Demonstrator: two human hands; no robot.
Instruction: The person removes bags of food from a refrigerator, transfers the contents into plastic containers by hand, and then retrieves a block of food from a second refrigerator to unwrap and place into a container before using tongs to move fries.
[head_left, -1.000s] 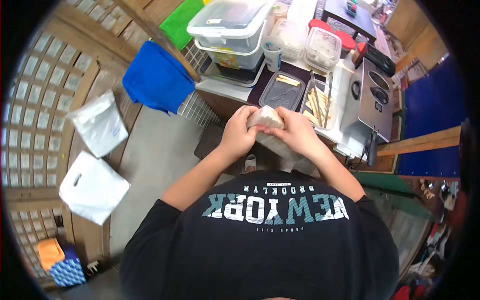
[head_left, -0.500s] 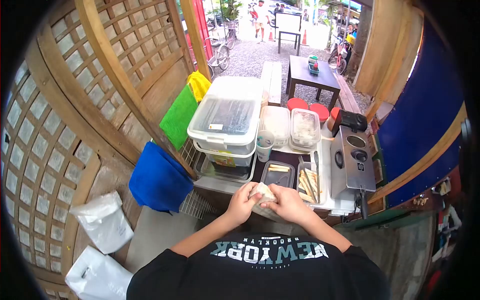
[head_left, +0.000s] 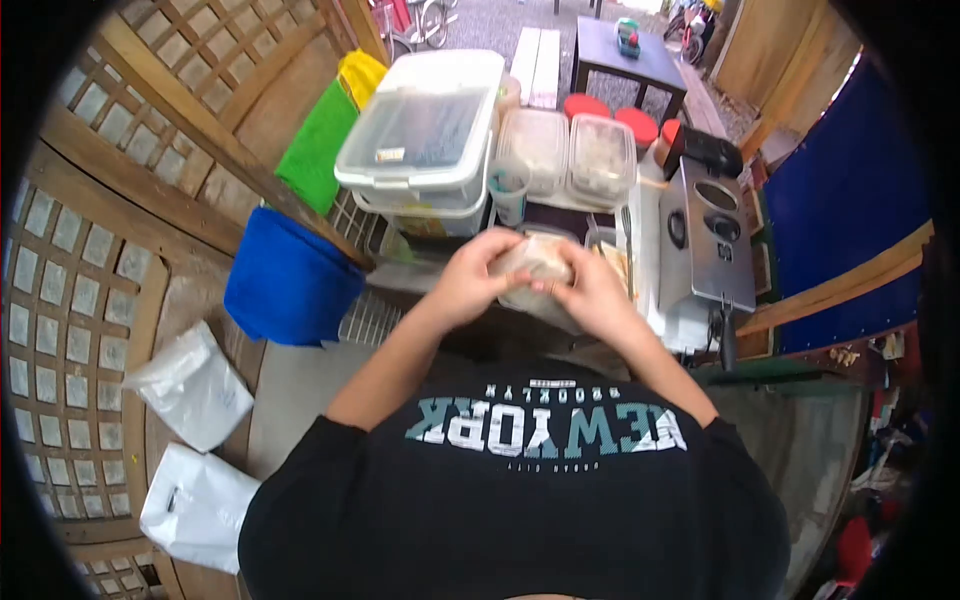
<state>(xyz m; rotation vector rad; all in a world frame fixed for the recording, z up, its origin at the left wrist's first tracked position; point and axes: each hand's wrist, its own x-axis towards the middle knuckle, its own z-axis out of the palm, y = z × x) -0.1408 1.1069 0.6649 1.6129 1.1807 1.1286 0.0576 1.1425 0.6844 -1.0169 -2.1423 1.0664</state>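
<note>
Between both hands is a pale, whitish wrapped bundle (head_left: 542, 258), held at the front edge of the counter. My left hand (head_left: 478, 277) grips its left side with the fingers curled round it. On the right side my right hand (head_left: 597, 290) holds it, thumb near the other thumb. What the bundle is cannot be made out. Below the hands is a pale rounded surface, partly covered by them. Just behind the hands, a dark tray is mostly hidden. Right of my right hand, a container of pale sticks (head_left: 615, 262) with tongs (head_left: 629, 240) is partly covered.
Stacked clear bins (head_left: 420, 130) stand at the counter's left, with a cup (head_left: 509, 190) beside them. Two lidded containers (head_left: 602, 155) and red-lidded jars (head_left: 637, 126) are behind. A metal fryer (head_left: 708, 240) stands right. Blue cloth (head_left: 290, 278) hangs left.
The view has tilted downward, so the counter items appear higher. Both hands still hold the pale bundle and now cover more of the dark tray and the container of sticks.
</note>
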